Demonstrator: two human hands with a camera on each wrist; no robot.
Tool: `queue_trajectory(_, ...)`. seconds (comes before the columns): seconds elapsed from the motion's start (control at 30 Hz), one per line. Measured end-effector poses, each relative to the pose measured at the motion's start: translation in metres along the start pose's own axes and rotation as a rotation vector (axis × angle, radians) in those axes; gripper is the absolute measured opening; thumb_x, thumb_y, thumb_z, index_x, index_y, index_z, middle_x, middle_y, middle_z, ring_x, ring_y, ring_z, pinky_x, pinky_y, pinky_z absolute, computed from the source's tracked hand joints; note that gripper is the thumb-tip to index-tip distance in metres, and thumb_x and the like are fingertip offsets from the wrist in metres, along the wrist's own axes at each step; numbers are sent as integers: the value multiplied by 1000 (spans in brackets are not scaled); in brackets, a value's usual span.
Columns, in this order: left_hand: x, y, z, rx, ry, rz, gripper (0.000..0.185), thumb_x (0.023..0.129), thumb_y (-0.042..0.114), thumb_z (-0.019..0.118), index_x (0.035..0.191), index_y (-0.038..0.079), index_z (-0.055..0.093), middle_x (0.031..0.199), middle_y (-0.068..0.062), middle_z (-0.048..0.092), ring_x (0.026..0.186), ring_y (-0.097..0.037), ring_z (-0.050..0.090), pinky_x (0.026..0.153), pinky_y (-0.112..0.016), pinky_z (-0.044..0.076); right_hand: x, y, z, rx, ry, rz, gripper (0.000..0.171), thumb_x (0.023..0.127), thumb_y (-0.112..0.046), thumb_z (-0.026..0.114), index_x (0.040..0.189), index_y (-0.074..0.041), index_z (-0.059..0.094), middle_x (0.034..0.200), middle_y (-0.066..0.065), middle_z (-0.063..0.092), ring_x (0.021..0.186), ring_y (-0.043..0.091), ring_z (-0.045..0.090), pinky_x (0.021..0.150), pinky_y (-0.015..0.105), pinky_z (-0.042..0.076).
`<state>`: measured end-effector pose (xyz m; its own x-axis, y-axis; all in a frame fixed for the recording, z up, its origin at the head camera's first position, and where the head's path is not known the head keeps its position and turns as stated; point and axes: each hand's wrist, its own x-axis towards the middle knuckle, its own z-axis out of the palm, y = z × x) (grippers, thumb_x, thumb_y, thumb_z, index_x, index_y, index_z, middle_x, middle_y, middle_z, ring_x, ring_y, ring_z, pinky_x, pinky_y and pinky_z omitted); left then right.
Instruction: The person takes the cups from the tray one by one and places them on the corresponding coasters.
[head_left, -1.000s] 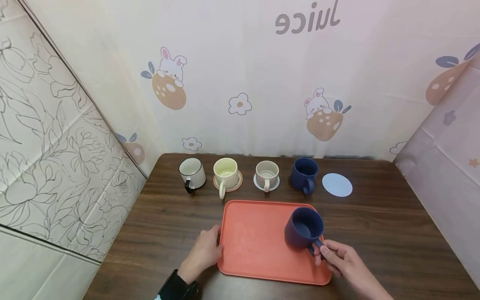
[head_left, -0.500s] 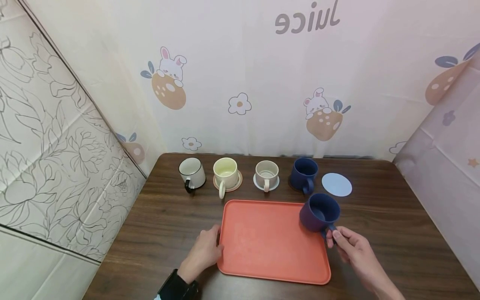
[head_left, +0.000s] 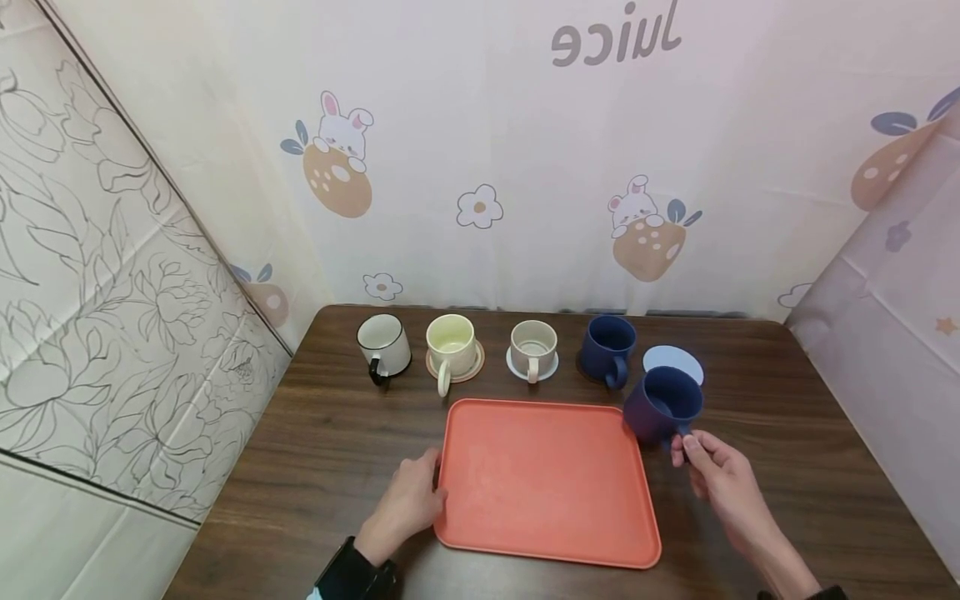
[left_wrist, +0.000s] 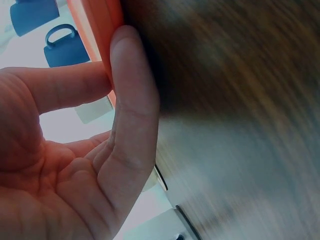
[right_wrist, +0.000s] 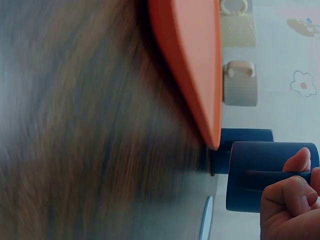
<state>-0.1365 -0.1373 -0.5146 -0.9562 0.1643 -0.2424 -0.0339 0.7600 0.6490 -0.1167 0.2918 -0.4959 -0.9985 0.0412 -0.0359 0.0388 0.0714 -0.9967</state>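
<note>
At the right edge of the orange tray point(head_left: 547, 483), the right hand point(head_left: 718, 483) carries a dark blue mug point(head_left: 663, 404) by its handle, the grip pinched on that handle between thumb and curled fingers; the right wrist view confirms the fingers wrapped on the handle. A second ago this mug hung over the tray's right half; half a second ago it was crossing the tray's far right corner; now it is clear of the tray, held above the counter point(head_left: 787, 467) just in front of the pale blue coaster point(head_left: 671, 358), partly hiding it; whether the mug's base touches anything cannot be told. The left hand point(head_left: 408, 504) has not shifted; its fingers lie straight along the tray's left rim, thumb against the edge, pressing rather than clasping. Judgement: the mug is being taken off the tray toward the one bare coaster at the right end of the back row. That row stands unchanged: white mug with black handle point(head_left: 383, 346), cream mug point(head_left: 452, 346), beige mug point(head_left: 534, 348), second dark blue mug point(head_left: 607, 348).
</note>
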Motion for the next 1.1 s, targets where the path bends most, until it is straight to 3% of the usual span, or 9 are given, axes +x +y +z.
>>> queue_trajectory(0.23,0,0,0,-1,4,-7,39,92,-2,74,129,-3,61,99,-13,71,76,-16,66,62,-35,57,20,3,-12,-28,30,24,44,114,-32,46,113,11,56,85,0,61,57,19,35,58,43,22)
queue_trajectory(0.5,0,-2,0,1,3,-7,39,92,-1,74,129,-2,61,96,-11,70,75,-15,64,61,-35,55,44,4,-24,-105,61,61,48,114,-38,43,118,8,55,89,-1,62,61,19,41,56,33,36)
queue_trajectory(0.83,0,-1,-1,-29,-2,1,39,93,-2,73,130,-3,60,93,-10,69,72,-15,65,60,-35,55,68,6,-35,-101,86,21,38,114,-33,44,111,3,58,85,-3,62,57,15,39,51,33,31)
queue_trajectory(1.1,-1,-2,0,-25,1,15,35,93,-2,73,126,-3,61,91,-8,69,72,-14,64,60,-34,55,82,10,-41,-70,94,28,38,114,-30,43,113,5,57,85,-4,62,58,15,39,51,30,32)
